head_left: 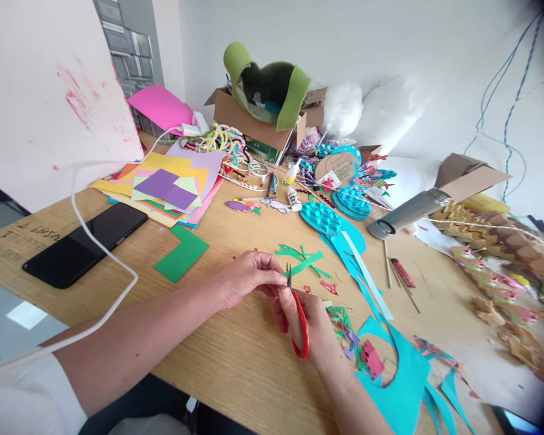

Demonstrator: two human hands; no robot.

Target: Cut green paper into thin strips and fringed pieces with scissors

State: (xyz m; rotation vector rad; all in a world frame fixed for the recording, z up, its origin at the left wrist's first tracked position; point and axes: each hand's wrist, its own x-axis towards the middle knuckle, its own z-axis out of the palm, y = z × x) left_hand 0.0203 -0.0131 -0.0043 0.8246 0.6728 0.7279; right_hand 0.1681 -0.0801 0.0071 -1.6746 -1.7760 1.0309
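Note:
Near the front middle of the table, my right hand (pixel 312 314) is wrapped round a pair of red-handled scissors (pixel 303 332), their short metal blades pointing away from me. Right beside the blades, my left hand (pixel 258 272) is closed, thumb and forefinger pinched together. Whatever sits between those fingers is too small or too hidden to name. Just beyond the blade tips are a green paper strip (pixel 309 262) and several thin green cuttings (pixel 292 249); I cannot tell whether the strip touches the blades. An L-shaped piece of green paper (pixel 184 254) lies left of my hands.
A black phone (pixel 86 241) with a white cable (pixel 104 248) across it lies left, by stacked coloured paper (pixel 163 187). Glue bottles (pixel 294 198) stand behind. Turquoise sheet scraps (pixel 390 386), paper bits (pixel 372 359), a metal flask (pixel 408 214) and a lighter (pixel 403 273) lie right.

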